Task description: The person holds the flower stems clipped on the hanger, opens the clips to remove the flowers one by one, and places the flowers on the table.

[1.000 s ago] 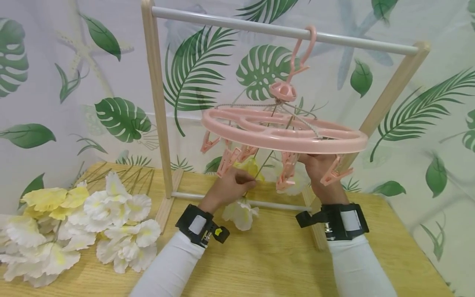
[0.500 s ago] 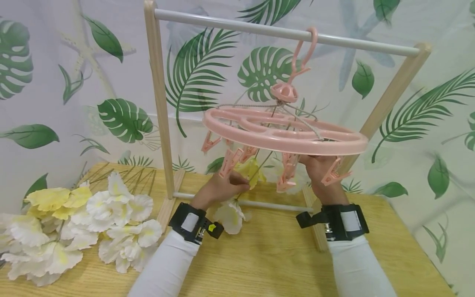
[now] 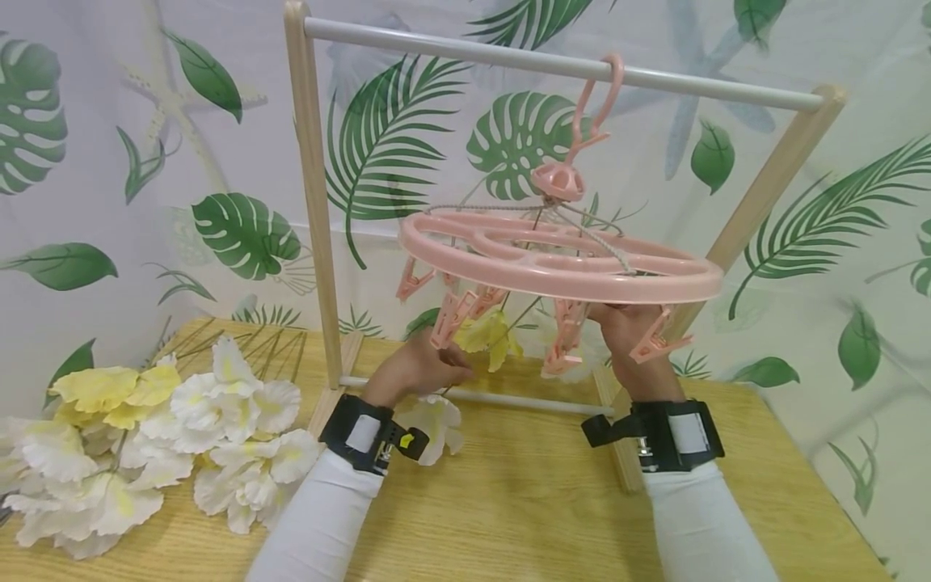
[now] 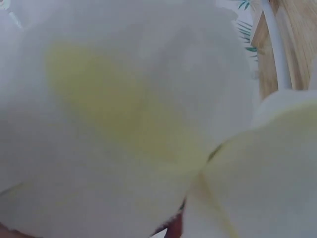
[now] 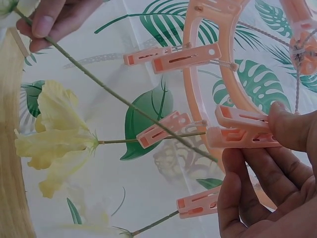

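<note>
In the head view my left hand [image 3: 418,368] is low at the middle left, with a white flower [image 3: 434,424] below it. The right wrist view shows that left hand [image 5: 62,20] pinching the flower's thin green stem [image 5: 114,96] close to the bloom. The stem's far end lies beside a pink clothespin [image 5: 242,131]. My right hand [image 5: 277,183] pinches this clothespin between thumb and fingers, under the round pink clip hanger [image 3: 582,279]. A yellow flower [image 5: 59,141] has its stem at another clothespin [image 5: 163,129]. White petals [image 4: 124,114] fill most of the left wrist view.
The hanger hooks over the white bar [image 3: 451,52] of a wooden-sided rack [image 3: 313,202]. A pile of white and yellow flowers [image 3: 233,404] lies left on the wooden table [image 3: 524,501]. A lower clothespin [image 5: 198,203] has a stem at it. A leaf-print cloth hangs behind.
My left hand has moved left and slightly down, drawing the white flower and its stem with it. The stem end has come down from the ring. My right hand has stayed in place.
</note>
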Demonstrator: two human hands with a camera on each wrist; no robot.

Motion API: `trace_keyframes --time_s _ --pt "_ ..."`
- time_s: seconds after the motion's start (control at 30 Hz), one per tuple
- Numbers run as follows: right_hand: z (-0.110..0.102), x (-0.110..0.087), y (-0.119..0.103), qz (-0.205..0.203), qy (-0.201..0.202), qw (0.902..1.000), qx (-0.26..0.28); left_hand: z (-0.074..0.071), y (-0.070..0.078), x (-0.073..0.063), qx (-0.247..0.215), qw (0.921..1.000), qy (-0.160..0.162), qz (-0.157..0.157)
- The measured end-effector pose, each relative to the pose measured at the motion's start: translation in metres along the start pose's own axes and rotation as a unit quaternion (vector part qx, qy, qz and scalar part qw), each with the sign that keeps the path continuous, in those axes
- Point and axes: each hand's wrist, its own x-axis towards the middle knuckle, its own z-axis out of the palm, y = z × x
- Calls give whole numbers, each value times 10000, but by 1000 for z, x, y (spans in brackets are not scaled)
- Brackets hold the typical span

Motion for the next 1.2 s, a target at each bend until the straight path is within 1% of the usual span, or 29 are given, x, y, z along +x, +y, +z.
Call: trace_keyframes --time_s 0.07,0.17,0.3,0.53,0.63,0.77,0.87,0.97,1.07,1.13,1.2 --pt "0 0 0 9 -14 10000 -48 -2 1 -1 213 9998 37 -51" --pt "0 1 1 -4 -16 10000 -2 -4 1 -2 570 9981 84 -231" --pt "0 1 3 -20 53 10000 72 -7 0 -4 759 9958 83 -513" --pt "0 0 3 65 -33 10000 39 -11 2 -6 1070 9917 40 -711" --pt "-1 0 3 88 -118 9999 56 -13 2 -7 1158 9909 42 -687" --pt "-2 1 6 49 -185 9997 118 -14 2 -8 1321 9897 46 -550" --pt "-1 0 6 58 -134 9999 65 -15 2 -8 1434 9882 54 -536" --pt "0 -2 1 54 -142 9999 -26 -16 3 -8 1440 9878 43 -584" --pt "0 -3 2 21 -196 9998 60 -16 4 -9 1444 9878 19 -583" --pt "-2 -2 7 -112 -382 9983 436 -17 3 -9 1486 9874 11 -540" --pt "-7 -2 15 -149 -638 9936 915 -19 2 -10 1537 9870 10 -469"
